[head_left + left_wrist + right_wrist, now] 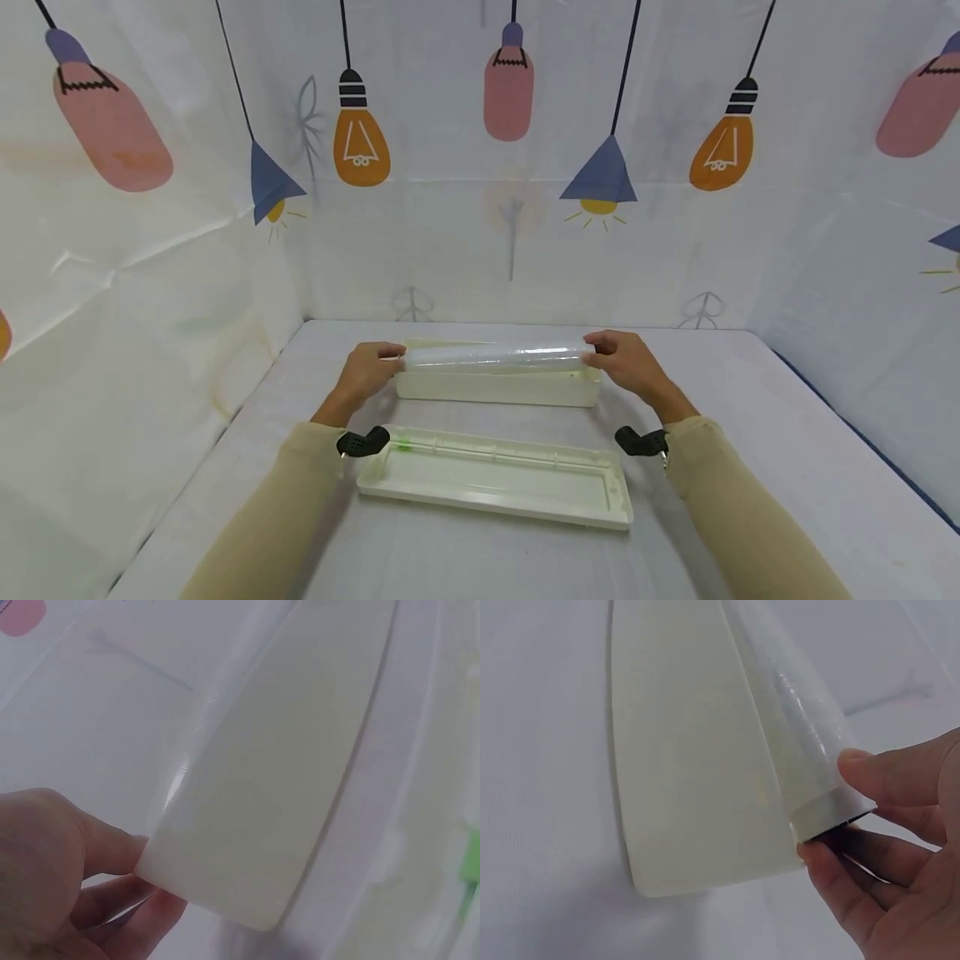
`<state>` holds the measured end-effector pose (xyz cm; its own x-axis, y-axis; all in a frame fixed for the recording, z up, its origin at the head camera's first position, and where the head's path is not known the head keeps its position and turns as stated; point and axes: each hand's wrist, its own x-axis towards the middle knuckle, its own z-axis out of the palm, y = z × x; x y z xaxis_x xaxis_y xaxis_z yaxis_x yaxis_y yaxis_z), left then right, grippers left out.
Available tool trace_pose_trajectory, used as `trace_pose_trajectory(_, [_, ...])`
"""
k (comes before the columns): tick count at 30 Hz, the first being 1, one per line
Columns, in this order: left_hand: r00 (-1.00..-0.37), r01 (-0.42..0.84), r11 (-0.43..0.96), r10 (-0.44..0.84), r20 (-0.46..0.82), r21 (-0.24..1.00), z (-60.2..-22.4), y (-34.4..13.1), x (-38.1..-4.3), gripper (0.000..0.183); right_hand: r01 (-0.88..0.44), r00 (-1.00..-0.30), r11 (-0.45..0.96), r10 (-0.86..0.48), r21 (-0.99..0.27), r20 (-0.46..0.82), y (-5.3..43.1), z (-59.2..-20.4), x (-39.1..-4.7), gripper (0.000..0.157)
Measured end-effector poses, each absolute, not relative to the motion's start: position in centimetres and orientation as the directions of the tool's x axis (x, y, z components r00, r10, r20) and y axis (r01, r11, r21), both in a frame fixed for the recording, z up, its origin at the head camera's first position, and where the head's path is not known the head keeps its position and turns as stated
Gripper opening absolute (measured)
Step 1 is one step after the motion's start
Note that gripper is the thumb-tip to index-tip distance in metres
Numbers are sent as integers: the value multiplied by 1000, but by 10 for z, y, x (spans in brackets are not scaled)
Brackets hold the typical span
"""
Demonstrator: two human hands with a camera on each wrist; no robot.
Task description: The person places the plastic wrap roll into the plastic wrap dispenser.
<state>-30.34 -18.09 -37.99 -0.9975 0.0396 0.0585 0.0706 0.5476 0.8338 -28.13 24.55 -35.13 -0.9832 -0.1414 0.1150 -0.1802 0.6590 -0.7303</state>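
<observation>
A roll of clear plastic wrap (495,356) lies along the top of a long cream box (495,388), its right end raised a little above the rim. My left hand (369,367) holds the roll's left end, close to the box's corner; in the left wrist view the box wall (255,795) hides most of that end. With thumb and fingers my right hand (900,832) pinches the right end of the roll, where the pale core tube (829,814) shows. Nearer to me, the box's cream lid (495,487) rests with its hollow side up.
A white-covered table (750,500) carries everything. White curtains printed with hanging lamps close in the back and both sides. A green piece (405,445) sits at the lid's far left edge. Black wrist devices (640,442) are worn over both sleeves.
</observation>
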Motion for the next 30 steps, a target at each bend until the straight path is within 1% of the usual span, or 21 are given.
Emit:
trace_pose_trajectory(14, [-999, 49, 514, 32, 39, 857, -379, -178, -306, 38, -198, -978, 636, -176, -746, 109, 254, -353, -296, 48])
trace_pose_trajectory(30, [-1000, 27, 491, 24, 17, 871, -380, -177, -308, 38, -187, -978, 624, -187, -759, 88, 259, -353, -294, 51])
